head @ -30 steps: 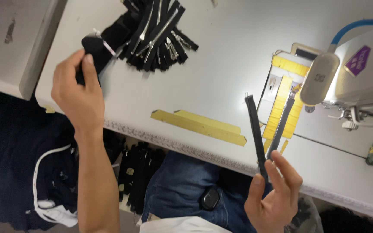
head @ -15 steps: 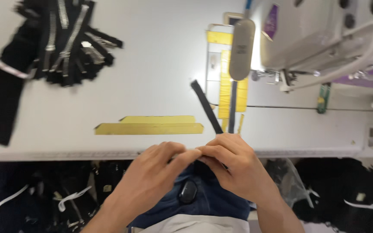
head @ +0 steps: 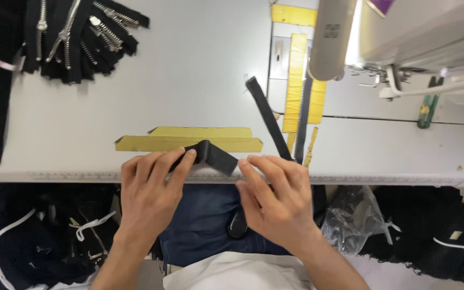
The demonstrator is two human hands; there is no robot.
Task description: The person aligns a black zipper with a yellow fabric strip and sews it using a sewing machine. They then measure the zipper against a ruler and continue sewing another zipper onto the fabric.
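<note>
Left hand and right hand both pinch a folded black fabric strip at the near edge of the white counter, fingertips closed on its ends. Just behind lie yellow tape strips. A black zipper length angles toward the sewing machine. Zipper pile sits far left.

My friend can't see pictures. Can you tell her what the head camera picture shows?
Two hands, the left hand and right hand, fold a black strip at the near edge of a white table. A yellow strip lies just beyond it, a pile of black zippers sits far left, and a sewing machine stands at the right.
</note>
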